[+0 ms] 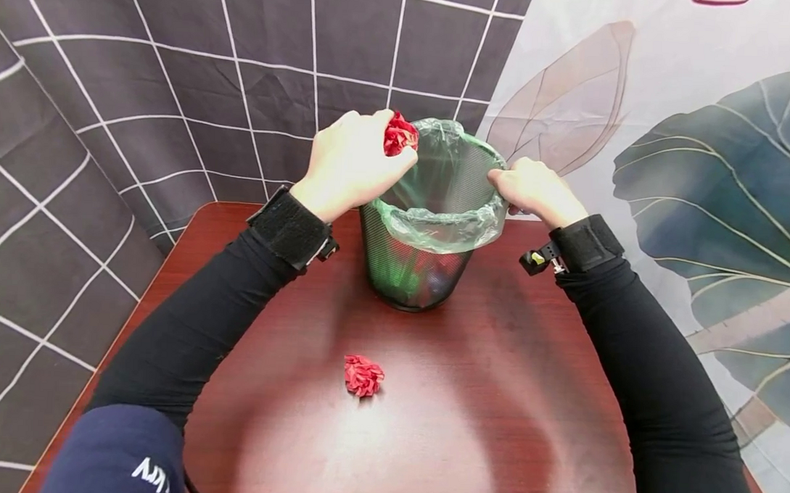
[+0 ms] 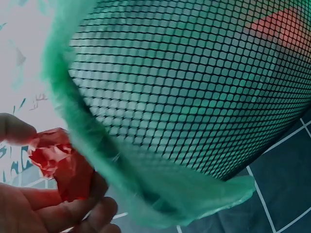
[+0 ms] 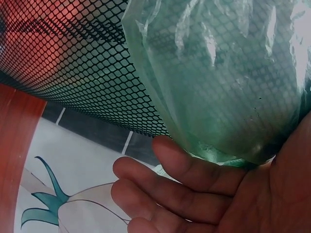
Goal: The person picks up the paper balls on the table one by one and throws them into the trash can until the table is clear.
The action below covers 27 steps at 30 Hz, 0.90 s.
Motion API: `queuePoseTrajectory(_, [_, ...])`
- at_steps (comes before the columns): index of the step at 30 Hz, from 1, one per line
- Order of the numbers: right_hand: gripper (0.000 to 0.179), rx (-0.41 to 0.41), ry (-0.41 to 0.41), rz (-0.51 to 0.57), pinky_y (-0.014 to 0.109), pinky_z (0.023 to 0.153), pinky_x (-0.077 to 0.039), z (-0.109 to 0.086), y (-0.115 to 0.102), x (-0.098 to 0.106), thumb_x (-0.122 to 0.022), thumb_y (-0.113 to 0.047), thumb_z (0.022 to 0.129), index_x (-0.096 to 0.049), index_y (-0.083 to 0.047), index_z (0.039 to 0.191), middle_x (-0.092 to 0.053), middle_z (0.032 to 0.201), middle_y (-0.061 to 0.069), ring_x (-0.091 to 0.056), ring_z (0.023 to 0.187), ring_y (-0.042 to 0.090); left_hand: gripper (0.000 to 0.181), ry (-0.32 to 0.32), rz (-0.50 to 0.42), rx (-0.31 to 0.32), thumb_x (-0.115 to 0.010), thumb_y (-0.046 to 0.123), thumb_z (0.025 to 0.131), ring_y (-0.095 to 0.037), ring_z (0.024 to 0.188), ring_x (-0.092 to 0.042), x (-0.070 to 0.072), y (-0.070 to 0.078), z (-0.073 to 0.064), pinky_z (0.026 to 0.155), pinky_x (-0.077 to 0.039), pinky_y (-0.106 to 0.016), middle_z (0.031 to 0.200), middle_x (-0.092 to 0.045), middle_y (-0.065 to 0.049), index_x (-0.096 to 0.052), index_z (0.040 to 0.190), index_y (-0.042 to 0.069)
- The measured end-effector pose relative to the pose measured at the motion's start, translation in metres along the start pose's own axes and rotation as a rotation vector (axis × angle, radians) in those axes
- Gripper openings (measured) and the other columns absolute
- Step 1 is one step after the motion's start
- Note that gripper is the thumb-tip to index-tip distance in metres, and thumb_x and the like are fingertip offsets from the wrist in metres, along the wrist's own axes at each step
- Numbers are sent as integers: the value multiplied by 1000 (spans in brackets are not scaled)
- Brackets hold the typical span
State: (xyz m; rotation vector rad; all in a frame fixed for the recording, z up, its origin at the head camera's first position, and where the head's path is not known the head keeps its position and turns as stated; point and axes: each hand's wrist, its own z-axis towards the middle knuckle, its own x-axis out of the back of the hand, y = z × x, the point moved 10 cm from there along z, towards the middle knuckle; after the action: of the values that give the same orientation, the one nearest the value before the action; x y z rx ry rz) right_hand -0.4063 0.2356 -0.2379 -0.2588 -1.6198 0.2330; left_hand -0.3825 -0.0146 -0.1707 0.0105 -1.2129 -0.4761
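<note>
A black mesh trash can [image 1: 412, 276] lined with a green plastic bag [image 1: 428, 229] stands upright near the table's far edge. My left hand [image 1: 352, 158] pinches a crumpled red paper ball [image 1: 400, 134] at the can's left rim; in the left wrist view this paper ball [image 2: 60, 162] sits between thumb and fingers, beside the bag's folded edge. At the right, my right hand [image 1: 534, 187] grips the bag-covered rim, its fingers [image 3: 180, 189] outside the can. Another red paper ball [image 1: 363, 376] lies on the table in front of the can. Blurred red and green shapes show through the mesh.
The reddish-brown wooden table [image 1: 284, 431] runs back to a dark curtain with white grid lines [image 1: 263, 89] at the back and left. A pale leaf-patterned curtain [image 1: 686, 140] hangs at the right.
</note>
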Motion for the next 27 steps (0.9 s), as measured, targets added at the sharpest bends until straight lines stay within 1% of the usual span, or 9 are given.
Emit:
queuePoseTrajectory(4, [48, 2, 0, -3, 45, 79, -46, 0, -1, 0, -36, -45, 97, -62, -12, 73, -65, 67, 6, -65, 84, 30, 53, -42, 51, 5, -46, 53, 89, -29, 111, -63, -14, 1, 7, 88, -50, -49, 111, -68, -11, -57, 129, 21])
queuePoseTrajectory(8, [48, -1, 2, 0, 46, 80, -47, -1, 0, 0, -37, -45, 97, -61, -12, 72, -63, 64, 4, -65, 85, 30, 65, -75, 73, 0, -45, 57, 90, -33, 119, -60, -24, 1, 9, 97, -45, -49, 121, -66, -16, -50, 142, 19])
queuePoseTrajectory(11, [47, 4, 8, 2, 45, 78, -47, -1, 0, 0, -37, -44, 96, -61, -11, 73, -65, 65, 5, -65, 84, 30, 65, -76, 77, -3, -46, 57, 90, -33, 119, -58, -27, 0, 8, 97, -43, -49, 122, -67, -16, -54, 140, 17])
queuePoseTrajectory(13, [47, 5, 11, 3, 45, 78, -47, -1, 1, 0, -37, -44, 96, -62, -11, 73, -67, 68, 7, -65, 83, 29, 59, -58, 76, -20, -48, 55, 89, -32, 115, -60, -26, 0, 6, 94, -43, -50, 118, -69, -13, -60, 132, 16])
queuePoseTrajectory(15, [47, 4, 12, 6, 46, 78, -47, -1, 2, 0, -37, -44, 96, -62, -11, 75, -69, 71, 8, -66, 84, 29, 56, -43, 66, -38, -49, 53, 89, -31, 114, -59, -25, 0, 2, 94, -43, -49, 118, -70, -9, -62, 130, 17])
queuePoseTrajectory(18, [47, -2, 11, 9, 47, 79, -47, -1, 3, -1, -37, -45, 97, -62, -11, 76, -70, 73, 9, -66, 85, 30, 52, -1, 39, -64, -52, 50, 89, -30, 111, -58, -21, -1, -8, 94, -42, -48, 117, -71, -4, -65, 128, 18])
queuePoseTrajectory(20, [48, -4, 10, 9, 47, 80, -47, -1, 3, -2, -37, -45, 97, -62, -11, 76, -69, 73, 9, -65, 85, 30, 51, 38, 7, -79, -55, 47, 89, -29, 111, -57, -17, -1, -18, 95, -41, -47, 119, -70, -3, -65, 129, 17])
queuePoseTrajectory(23, [48, -5, 10, 8, 46, 79, -47, 0, 3, -2, -37, -46, 97, -62, -11, 75, -67, 71, 8, -65, 85, 30, 45, 136, -48, -129, -59, 41, 87, -28, 110, -57, -5, 1, -38, 92, -42, -46, 118, -70, -2, -67, 123, 16])
queuePoseTrajectory(27, [48, 2, 17, 9, 45, 77, -47, 0, 2, 0, -37, -45, 97, -62, -11, 76, -67, 70, 6, -65, 83, 29, 38, 258, -125, -225, -61, 34, 86, -28, 109, -56, 10, 9, -71, 89, -44, -46, 115, -68, -3, -68, 117, 13])
